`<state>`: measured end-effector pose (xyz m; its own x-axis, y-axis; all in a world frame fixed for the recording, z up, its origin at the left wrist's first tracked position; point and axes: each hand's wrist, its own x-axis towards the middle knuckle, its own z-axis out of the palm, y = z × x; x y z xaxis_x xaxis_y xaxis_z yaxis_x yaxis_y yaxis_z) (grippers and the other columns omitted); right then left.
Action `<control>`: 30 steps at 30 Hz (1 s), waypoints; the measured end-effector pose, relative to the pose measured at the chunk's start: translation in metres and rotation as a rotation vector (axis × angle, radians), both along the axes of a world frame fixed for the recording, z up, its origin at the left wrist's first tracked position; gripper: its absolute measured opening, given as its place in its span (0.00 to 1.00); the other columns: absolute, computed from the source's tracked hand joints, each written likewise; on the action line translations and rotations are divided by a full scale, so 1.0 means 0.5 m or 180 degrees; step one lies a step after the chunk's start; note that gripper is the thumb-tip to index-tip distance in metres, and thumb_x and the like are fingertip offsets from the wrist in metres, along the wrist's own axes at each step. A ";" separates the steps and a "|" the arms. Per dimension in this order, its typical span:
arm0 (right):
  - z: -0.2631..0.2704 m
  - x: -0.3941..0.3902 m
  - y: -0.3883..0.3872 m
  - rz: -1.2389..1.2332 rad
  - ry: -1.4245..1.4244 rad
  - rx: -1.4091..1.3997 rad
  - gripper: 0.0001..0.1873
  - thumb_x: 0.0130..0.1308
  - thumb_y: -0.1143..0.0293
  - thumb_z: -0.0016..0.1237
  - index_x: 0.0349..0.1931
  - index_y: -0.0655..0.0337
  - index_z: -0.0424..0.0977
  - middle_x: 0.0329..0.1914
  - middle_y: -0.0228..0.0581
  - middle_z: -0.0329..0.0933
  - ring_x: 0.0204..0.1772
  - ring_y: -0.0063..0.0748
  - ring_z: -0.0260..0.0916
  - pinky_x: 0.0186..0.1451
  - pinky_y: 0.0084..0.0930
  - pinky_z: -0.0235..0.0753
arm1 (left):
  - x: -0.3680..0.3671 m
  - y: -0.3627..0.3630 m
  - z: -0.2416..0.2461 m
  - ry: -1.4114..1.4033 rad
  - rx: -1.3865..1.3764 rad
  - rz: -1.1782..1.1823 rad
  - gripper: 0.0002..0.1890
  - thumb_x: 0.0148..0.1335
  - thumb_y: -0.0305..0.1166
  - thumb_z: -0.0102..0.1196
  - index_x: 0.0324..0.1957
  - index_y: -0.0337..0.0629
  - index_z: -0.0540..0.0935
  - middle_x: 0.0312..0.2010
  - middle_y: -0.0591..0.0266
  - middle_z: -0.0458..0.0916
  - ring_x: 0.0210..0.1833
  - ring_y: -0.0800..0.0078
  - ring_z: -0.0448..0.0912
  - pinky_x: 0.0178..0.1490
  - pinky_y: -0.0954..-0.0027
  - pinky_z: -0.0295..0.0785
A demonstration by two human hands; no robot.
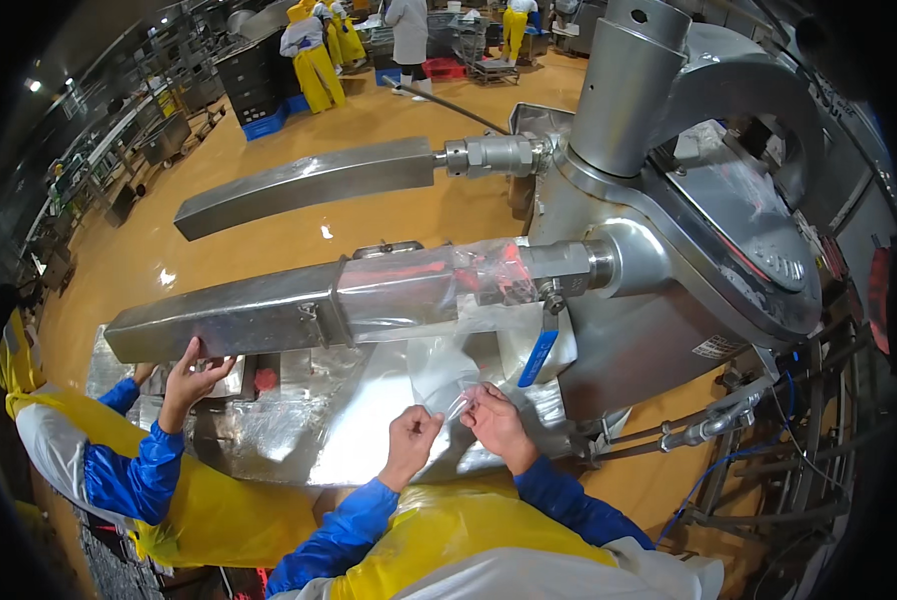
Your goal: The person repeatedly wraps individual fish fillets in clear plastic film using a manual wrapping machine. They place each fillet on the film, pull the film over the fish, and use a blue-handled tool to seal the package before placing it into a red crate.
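Observation:
Both my hands are low in the middle of the head view, above a shiny metal table (268,442). Between my left hand (412,442) and my right hand (497,424) a clear plastic film (460,400) is stretched, pinched by the fingers of each. Beyond them a rectangular steel tube (223,311) runs out from the stainless machine (628,330); clear film with pink-red material (426,281) wraps its inner part. A valve handle with a blue grip (538,358) hangs from the coupling, above and right of my right hand.
A co-worker in a yellow apron (216,510) stands at the left, one hand (192,382) near the tube's outer end. A second steel tube (306,184) extends farther back. Hoses and metal frames (763,480) lie at the right. Several people and black crates (250,82) are in the background.

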<state>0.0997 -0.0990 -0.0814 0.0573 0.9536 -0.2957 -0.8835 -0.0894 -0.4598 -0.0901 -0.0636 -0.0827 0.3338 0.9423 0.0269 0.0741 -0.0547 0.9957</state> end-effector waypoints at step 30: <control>0.200 0.138 0.057 -0.1188 -0.3355 0.0692 0.11 0.83 0.63 0.40 0.46 0.62 0.64 0.18 0.28 0.66 0.17 0.16 0.60 0.21 0.20 0.61 | 0.097 0.091 0.214 -0.1319 -0.0131 0.0067 0.20 0.68 0.20 0.61 0.58 0.42 0.69 0.47 0.70 0.67 0.43 0.87 0.67 0.51 0.80 0.67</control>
